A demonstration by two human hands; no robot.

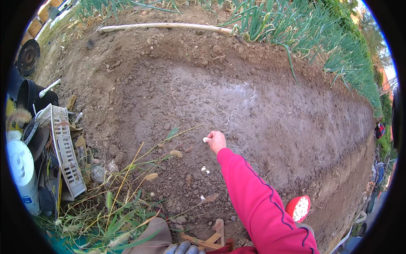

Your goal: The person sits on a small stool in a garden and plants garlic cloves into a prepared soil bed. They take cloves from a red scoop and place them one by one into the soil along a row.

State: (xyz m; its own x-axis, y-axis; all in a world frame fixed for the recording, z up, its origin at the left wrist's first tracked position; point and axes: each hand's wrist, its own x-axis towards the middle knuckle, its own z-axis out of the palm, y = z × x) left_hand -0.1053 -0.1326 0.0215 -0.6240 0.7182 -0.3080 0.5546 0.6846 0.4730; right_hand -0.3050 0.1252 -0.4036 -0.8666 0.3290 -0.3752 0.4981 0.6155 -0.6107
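Observation:
In the head view my right hand (217, 142), bare below a pink sleeve, pinches a small white clove (206, 139), which looks like garlic, just over the brown soil (177, 111). Several similar white pieces (203, 169) lie on the soil below and left of the hand, and another (202, 197) lies nearer my body. A red bowl (291, 203) full of white cloves (301, 208) stands right of my forearm. My left hand (184, 248), in a grey glove, shows only its fingers at the bottom edge; what it holds is hidden.
Grass with seed heads (127, 203) leans over the soil at lower left. Beside it are a white plastic crate piece (67, 149) and a white cylinder (22, 171). A wooden pole (165, 25) lies at the top, near green onion plants (304, 28). A wooden frame (206, 242) is by my knees.

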